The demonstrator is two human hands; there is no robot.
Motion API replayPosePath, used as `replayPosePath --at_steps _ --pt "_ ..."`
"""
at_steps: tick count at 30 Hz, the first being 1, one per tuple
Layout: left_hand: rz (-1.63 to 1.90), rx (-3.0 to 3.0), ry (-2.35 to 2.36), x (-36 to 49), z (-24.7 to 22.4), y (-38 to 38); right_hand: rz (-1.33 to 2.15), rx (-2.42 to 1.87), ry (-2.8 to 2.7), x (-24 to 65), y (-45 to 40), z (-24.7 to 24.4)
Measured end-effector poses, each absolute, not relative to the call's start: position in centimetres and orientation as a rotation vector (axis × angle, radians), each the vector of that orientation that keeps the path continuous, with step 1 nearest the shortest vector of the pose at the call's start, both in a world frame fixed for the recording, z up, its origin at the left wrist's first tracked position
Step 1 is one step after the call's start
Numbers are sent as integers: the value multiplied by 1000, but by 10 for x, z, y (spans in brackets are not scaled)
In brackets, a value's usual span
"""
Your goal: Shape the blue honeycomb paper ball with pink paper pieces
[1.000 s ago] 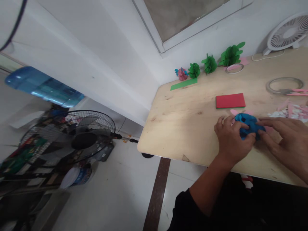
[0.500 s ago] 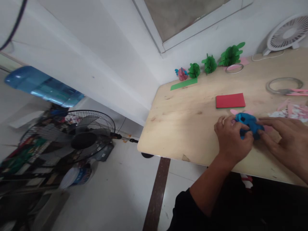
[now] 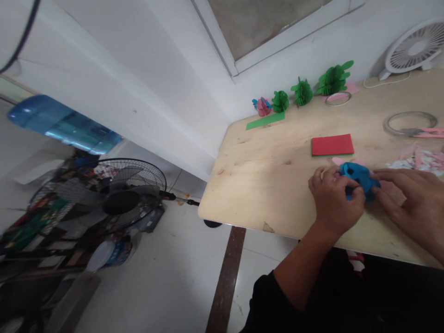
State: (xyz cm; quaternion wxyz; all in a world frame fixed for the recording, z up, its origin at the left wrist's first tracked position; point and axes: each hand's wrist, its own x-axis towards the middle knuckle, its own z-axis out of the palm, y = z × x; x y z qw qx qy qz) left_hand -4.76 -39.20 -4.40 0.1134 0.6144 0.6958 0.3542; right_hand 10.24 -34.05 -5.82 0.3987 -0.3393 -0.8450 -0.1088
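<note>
A blue paper craft (image 3: 360, 175) with dark openings between its folds rests on the wooden table (image 3: 256, 185), with pink paper showing at its edges. My left hand (image 3: 336, 199) grips its left side, thumb and fingers bent around the paper. On the opposite side, my right hand (image 3: 412, 194) holds it between thumb and fingertips. Just behind the craft lies a stack of red paper (image 3: 332, 144) with a green layer beneath. The underside of the craft is hidden by my hands.
Green honeycomb paper crafts (image 3: 303, 92) and a pink-and-blue one (image 3: 263, 107) line the wall behind a green strip (image 3: 265, 121). Pink-handled scissors (image 3: 428, 132), a grey ring (image 3: 411, 113), paper scraps (image 3: 419, 159) and a white fan (image 3: 416, 48) are right. A floor fan (image 3: 120, 203) stands left.
My left thumb and fingers have shifted very slightly against the blue paper craft. Both hands keep their places, and nothing else on the table has moved.
</note>
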Motion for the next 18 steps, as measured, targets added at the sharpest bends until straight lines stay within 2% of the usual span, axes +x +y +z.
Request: replayPosePath --at_steps 18 --pt "928 1957 1960 -51 -29 -388 -292 -886 -2148 104 -339 -62"
